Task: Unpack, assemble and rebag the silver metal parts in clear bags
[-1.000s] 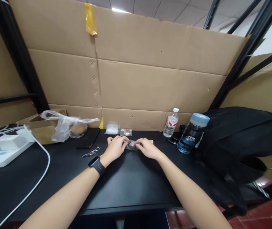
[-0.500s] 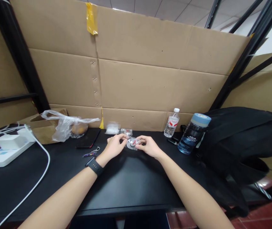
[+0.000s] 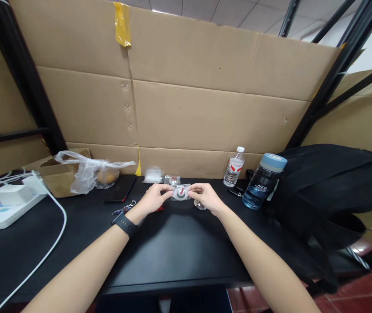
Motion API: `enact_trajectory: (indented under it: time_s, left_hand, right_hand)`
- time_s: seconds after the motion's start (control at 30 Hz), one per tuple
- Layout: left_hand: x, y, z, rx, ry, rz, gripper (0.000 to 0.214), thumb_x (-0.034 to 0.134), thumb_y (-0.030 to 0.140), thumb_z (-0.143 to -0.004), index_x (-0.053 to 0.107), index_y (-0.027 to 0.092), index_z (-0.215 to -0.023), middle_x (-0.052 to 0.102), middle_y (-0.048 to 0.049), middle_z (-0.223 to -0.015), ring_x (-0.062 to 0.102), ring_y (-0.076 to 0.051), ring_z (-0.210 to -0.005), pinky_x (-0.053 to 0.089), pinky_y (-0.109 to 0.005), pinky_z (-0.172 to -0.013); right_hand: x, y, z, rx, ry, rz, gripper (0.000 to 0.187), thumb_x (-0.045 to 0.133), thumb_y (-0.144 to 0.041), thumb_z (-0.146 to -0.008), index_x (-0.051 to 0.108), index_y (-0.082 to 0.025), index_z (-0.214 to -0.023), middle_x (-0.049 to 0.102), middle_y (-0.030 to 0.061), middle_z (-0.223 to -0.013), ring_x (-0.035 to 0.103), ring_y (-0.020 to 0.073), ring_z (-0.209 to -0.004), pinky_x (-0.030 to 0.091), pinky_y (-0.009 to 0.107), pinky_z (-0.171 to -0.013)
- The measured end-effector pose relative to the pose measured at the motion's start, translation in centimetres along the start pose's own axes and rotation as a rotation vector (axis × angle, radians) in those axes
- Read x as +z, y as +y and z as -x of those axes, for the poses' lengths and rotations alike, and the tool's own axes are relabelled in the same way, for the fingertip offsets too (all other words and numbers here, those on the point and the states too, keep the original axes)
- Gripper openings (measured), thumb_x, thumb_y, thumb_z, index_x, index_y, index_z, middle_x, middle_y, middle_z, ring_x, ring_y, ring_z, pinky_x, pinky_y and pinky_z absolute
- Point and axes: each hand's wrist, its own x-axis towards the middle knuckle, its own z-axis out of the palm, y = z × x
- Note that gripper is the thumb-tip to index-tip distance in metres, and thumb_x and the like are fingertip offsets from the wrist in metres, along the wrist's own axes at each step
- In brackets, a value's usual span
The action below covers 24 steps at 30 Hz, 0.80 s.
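Observation:
My left hand [image 3: 156,198] and my right hand [image 3: 206,198] pinch opposite ends of a small clear plastic packet [image 3: 181,192]. Inside it is a round silver-white piece with a red mark, facing me. Partly behind my right fingers, a shiny round piece [image 3: 200,204] shows on the table. By my left hand lies a small red item [image 3: 160,208], mostly covered. A similar clear packet [image 3: 172,179] rests just behind the held one, beside a clear case with white contents [image 3: 153,174]. My left wrist carries a black watch [image 3: 125,224].
On the left are a power strip [image 3: 19,208], a knotted plastic bag [image 3: 89,174], a dark phone-like slab [image 3: 119,189] and a keychain [image 3: 124,208]. To the right stand a small water bottle [image 3: 234,167], a blue-lidded bottle [image 3: 264,181] and a black backpack [image 3: 326,191]. Cardboard [image 3: 205,117] walls the back.
The packet has turned flatter toward me and is held out between both hands, which are slightly farther apart. The round piece near my right hand and the red item have come into view.

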Motion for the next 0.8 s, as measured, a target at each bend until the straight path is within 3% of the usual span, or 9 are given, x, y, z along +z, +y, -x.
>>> enact_trajectory:
  time_s: [0.3, 0.53, 0.67, 0.8]
  left_hand:
    - [0.0, 0.4, 0.1, -0.028, 0.074, -0.03, 0.029, 0.061, 0.045, -0.087, 0.077, 0.024, -0.098, 0.078, -0.0028, -0.102, 0.07, -0.024, -0.1, 0.049, -0.034, -0.094]
    - [0.5, 0.9, 0.4, -0.063, 0.049, -0.082, 0.027, 0.055, 0.042, -0.09, 0.068, 0.025, -0.106, 0.078, -0.0011, -0.097, 0.071, -0.022, -0.091, 0.048, -0.033, -0.088]
    - [0.5, 1.6, 0.8, -0.1, 0.0, -0.182, 0.029, 0.046, 0.039, -0.096, 0.058, 0.028, -0.12, 0.078, 0.0017, -0.088, 0.071, -0.021, -0.089, 0.043, -0.037, -0.091]
    - [-0.5, 1.0, 0.9, -0.039, 0.07, -0.418, 0.028, 0.042, 0.029, -0.097, 0.057, 0.029, -0.121, 0.077, 0.0001, -0.094, 0.067, -0.022, -0.101, 0.036, -0.042, -0.098]
  right_hand:
    - [0.6, -0.9, 0.4, 0.003, -0.001, -0.014, 0.034, 0.075, -0.047, -0.076, 0.067, -0.018, -0.092, 0.072, 0.006, -0.089, 0.053, 0.0092, -0.052, 0.036, 0.019, -0.041]
    - [0.7, -0.5, 0.4, 0.056, -0.011, 0.005, 0.037, 0.077, -0.048, -0.073, 0.064, -0.017, -0.089, 0.07, 0.0022, -0.078, 0.041, 0.0053, -0.041, 0.031, 0.02, -0.038]
    - [0.5, 0.3, -0.2, 0.031, 0.065, 0.025, 0.036, 0.077, -0.045, -0.072, 0.065, -0.016, -0.088, 0.07, 0.0032, -0.075, 0.053, 0.0105, -0.048, 0.039, 0.023, -0.046]
    - [-1.0, 1.4, -1.0, -0.046, 0.216, 0.132, 0.029, 0.073, -0.038, -0.076, 0.062, -0.018, -0.094, 0.072, 0.0029, -0.075, 0.066, 0.0185, -0.073, 0.048, 0.028, -0.068]
